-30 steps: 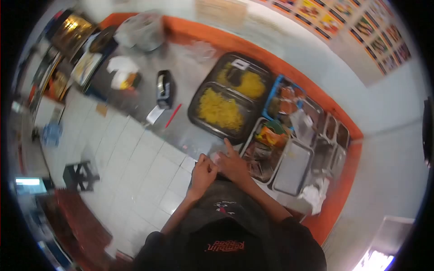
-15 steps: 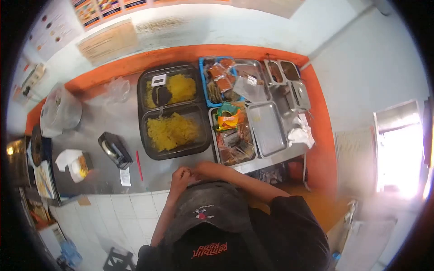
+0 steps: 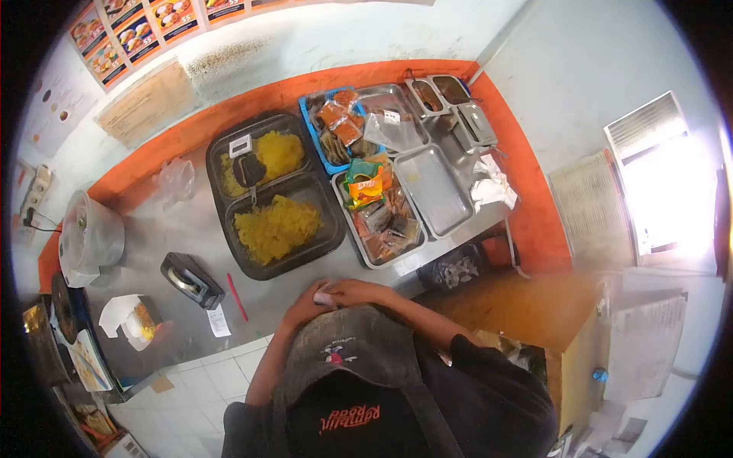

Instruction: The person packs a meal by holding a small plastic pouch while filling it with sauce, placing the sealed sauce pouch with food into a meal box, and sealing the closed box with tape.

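Note:
Close together at the counter's front edge, just above the cap brim, are my left hand [image 3: 307, 302] and my right hand [image 3: 353, 292]. Both are closed around a small pale item [image 3: 325, 295], too small to identify. Beyond them lies a black two-part tray [image 3: 290, 264] of yellow rice [image 3: 276, 229], with a dark-handled utensil in its rear part. Right of that tray, a metal tray [image 3: 376, 262] holds small packets and a green and orange package [image 3: 365, 188]. A red pen-like stick [image 3: 237, 297] rests left of my hands.
A tape dispenser [image 3: 191, 281], a paper slip [image 3: 219, 320] and an open food box [image 3: 136, 320] are on the left. Behind are a blue basket [image 3: 309, 126] of packets, and an empty metal tray [image 3: 434, 191]. A plastic tub [image 3: 93, 233] stands far left.
The view has swung to the right and the counter now spans the middle. My right index finger, stretched out earlier, is now bent in beside my left hand.

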Available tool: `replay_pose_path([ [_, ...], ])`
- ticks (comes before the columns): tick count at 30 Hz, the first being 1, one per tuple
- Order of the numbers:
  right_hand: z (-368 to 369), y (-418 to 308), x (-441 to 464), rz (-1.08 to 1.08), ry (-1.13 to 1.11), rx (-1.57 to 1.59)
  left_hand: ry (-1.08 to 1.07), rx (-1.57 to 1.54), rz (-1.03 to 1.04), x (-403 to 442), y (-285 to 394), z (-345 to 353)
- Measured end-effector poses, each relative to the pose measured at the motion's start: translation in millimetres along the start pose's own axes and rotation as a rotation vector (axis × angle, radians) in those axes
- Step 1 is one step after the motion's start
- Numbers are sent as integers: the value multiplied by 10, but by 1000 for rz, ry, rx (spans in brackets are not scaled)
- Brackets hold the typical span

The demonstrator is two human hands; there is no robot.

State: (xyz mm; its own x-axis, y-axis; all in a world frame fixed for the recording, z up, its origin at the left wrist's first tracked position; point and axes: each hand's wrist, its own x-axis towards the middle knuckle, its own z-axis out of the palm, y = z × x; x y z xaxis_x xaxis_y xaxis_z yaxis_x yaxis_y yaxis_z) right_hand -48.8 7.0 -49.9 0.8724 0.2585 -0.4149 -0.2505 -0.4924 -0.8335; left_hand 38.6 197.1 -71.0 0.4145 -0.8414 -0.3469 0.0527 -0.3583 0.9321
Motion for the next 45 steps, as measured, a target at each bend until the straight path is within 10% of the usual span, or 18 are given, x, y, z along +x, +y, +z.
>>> replay_pose_path([
  [4,-271,-275,38,-376,65,-328,-21,-4,53,32,206,-25],
  [21,-875,-494,-255,123,672,566,914,248,263,-51,551,225],
  [45,-3048,1052,-2252,76,559,897,587,-83,124,2300,3053,2519],
])
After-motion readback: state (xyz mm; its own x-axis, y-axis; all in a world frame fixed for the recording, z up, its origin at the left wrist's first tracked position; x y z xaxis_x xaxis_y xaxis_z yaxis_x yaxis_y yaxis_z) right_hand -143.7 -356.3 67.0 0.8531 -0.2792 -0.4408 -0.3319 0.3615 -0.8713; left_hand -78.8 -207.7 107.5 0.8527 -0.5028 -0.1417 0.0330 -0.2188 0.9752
